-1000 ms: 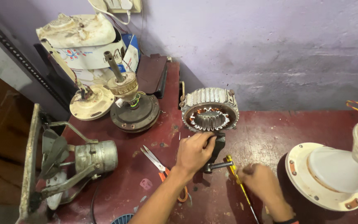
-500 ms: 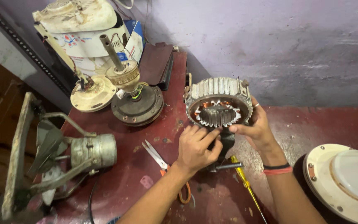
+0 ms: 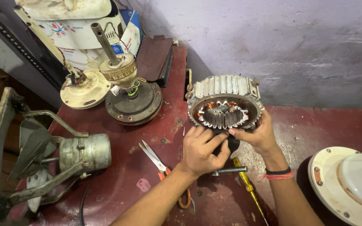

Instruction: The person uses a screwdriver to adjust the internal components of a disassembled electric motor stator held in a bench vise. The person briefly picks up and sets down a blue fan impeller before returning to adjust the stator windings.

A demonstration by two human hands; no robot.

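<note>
We see a round, ribbed grey metal stator ring (image 3: 225, 104) with copper windings inside, tilted toward us. Our left hand (image 3: 200, 150) and right hand (image 3: 257, 136) both clasp its lower rim, just above the yellow-handled screwdriver (image 3: 248, 188).

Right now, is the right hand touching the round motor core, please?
Touching: the head view shows the right hand with its fingers on the motor core's lower right rim.

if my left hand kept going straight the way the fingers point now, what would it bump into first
Most likely the round grey metal motor stator with copper windings: the left hand points up and away, its fingertips already at the stator's lower rim. Whether they quite touch it is hard to tell.
</note>
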